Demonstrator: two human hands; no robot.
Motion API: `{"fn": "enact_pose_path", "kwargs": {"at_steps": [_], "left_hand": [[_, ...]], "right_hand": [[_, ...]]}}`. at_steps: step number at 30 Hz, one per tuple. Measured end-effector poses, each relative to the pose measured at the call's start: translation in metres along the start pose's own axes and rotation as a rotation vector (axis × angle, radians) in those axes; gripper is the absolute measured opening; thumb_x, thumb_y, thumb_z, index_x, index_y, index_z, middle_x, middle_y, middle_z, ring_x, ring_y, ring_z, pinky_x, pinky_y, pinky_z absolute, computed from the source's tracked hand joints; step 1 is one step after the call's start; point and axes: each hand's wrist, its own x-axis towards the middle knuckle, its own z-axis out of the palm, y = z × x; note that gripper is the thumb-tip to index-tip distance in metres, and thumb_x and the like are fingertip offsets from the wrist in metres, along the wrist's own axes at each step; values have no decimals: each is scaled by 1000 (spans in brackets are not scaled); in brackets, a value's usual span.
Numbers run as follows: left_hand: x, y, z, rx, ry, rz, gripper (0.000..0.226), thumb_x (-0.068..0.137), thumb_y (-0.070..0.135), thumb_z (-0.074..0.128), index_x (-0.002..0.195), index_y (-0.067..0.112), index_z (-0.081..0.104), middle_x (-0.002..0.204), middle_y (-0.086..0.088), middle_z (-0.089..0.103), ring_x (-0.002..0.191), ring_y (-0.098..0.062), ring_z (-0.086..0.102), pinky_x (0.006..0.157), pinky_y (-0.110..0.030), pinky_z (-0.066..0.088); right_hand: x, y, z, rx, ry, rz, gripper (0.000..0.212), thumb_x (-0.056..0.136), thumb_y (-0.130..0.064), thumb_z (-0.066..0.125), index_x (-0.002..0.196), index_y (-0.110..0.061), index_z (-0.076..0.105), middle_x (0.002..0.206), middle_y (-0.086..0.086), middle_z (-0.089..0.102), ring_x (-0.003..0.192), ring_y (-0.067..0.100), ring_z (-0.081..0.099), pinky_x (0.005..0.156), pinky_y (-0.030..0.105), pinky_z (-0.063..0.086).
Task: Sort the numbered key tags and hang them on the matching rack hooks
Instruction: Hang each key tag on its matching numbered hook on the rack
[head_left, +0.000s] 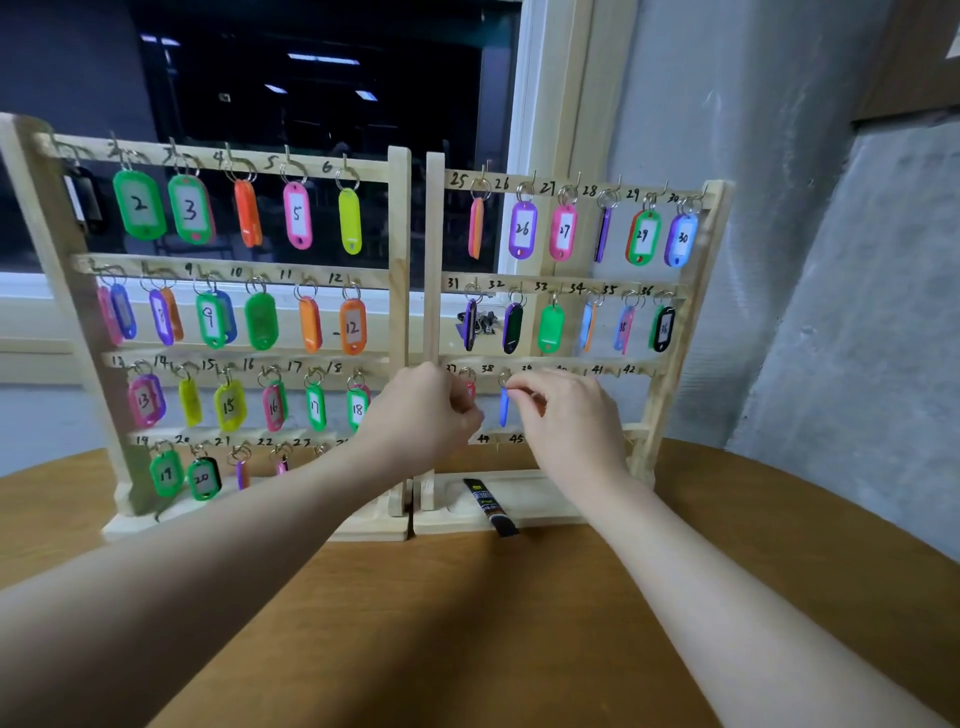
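Hands are working at the third rail of the right-hand pale wooden key rack (691, 312), which is standing just beside a matching left-hand wooden rack (400, 260) on a round brown wooden table (467, 623). The right hand (571, 415) is pinching, with thumb and forefinger, the metal ring of a blue plastic key tag (503, 406) at the hook marked 38; the tag is hanging edge-on below the fingertips, so its number cannot be read. The left hand (421, 410) is sitting with fingers curled beside a red plastic tag (470, 389) hanging under the hook marked 37; whether it is gripping that tag cannot be told, since the fingers are covering it. Hooks 41 and 42 on the same rail are showing no tags. Coloured numbered tags are hanging along the upper rails of both racks, among them a green tag marked 2 (139, 205) and a purple tag marked 26 (522, 230). A black flat packet (491, 506) is lying across the right rack's wooden base tray (540, 506).
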Motion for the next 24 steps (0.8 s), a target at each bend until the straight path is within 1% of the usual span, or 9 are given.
{"fn": "enact_pose_path", "kwargs": {"at_steps": [6, 9, 11, 12, 15, 18, 20, 22, 24], "left_hand": [[-11, -8, 2, -10, -31, 14, 21, 88, 21, 65, 68, 21, 72, 64, 5, 70, 64, -15, 67, 68, -37, 60], [-22, -7, 5, -69, -101, 30, 22, 90, 21, 63, 71, 21, 72, 60, 5, 70, 52, -4, 61, 55, -25, 52], [-32, 0, 8, -109, -142, 49, 20, 92, 20, 63, 74, 21, 72, 59, 6, 70, 51, -1, 61, 50, -13, 42], [-37, 6, 10, -132, -163, 57, 18, 92, 20, 63, 76, 20, 72, 60, 5, 71, 52, 1, 61, 49, -11, 40], [-55, 23, 20, -169, -248, 88, 17, 90, 19, 62, 77, 19, 72, 63, 4, 72, 60, -7, 65, 57, -24, 51], [-77, 40, 40, -159, -362, 134, 16, 88, 19, 61, 76, 20, 72, 64, 7, 72, 66, -18, 68, 62, -33, 57], [-93, 54, 57, -187, -456, 160, 16, 90, 18, 60, 81, 19, 73, 67, 5, 73, 67, -12, 68, 64, -28, 55], [-106, 72, 78, -200, -529, 214, 15, 92, 17, 60, 86, 19, 74, 69, 5, 74, 63, 1, 63, 62, -14, 47], [-116, 91, 101, -198, -593, 277, 14, 93, 22, 61, 89, 21, 74, 71, 7, 74, 64, 5, 62, 65, -9, 41]], "right_hand": [[-11, 9, -4, 137, -29, 84, 16, 98, -24, 64, 108, -27, 76, 88, -10, 74, 81, 11, 67, 72, 34, 57], [-30, 19, -14, 297, -62, 205, 16, 95, -17, 67, 106, -27, 74, 88, -15, 72, 84, 2, 66, 77, 24, 55], [-48, 28, -28, 349, -75, 245, 18, 91, -9, 72, 95, -27, 74, 85, -14, 72, 81, 3, 66, 76, 17, 52], [-59, 33, -37, 353, -81, 256, 21, 89, -6, 74, 90, -27, 73, 83, -13, 73, 79, 4, 66, 73, 13, 50], [-90, 46, -77, 321, -92, 313, 21, 86, -6, 77, 82, -26, 74, 78, -12, 73, 76, 10, 66, 69, 16, 52], [-127, 61, -127, 280, -74, 400, 21, 87, -6, 76, 82, -26, 75, 81, -18, 72, 80, 10, 68, 73, 21, 55], [-156, 71, -163, 241, -40, 470, 21, 88, -6, 75, 84, -26, 74, 82, -16, 72, 82, 9, 68, 74, 20, 55], [-186, 82, -195, 213, 15, 553, 20, 89, -5, 73, 85, -25, 73, 82, -9, 73, 82, 8, 69, 74, 19, 55], [-217, 95, -217, 144, 43, 652, 21, 90, -4, 71, 85, -24, 72, 83, -8, 73, 81, 5, 68, 73, 18, 54]]}}
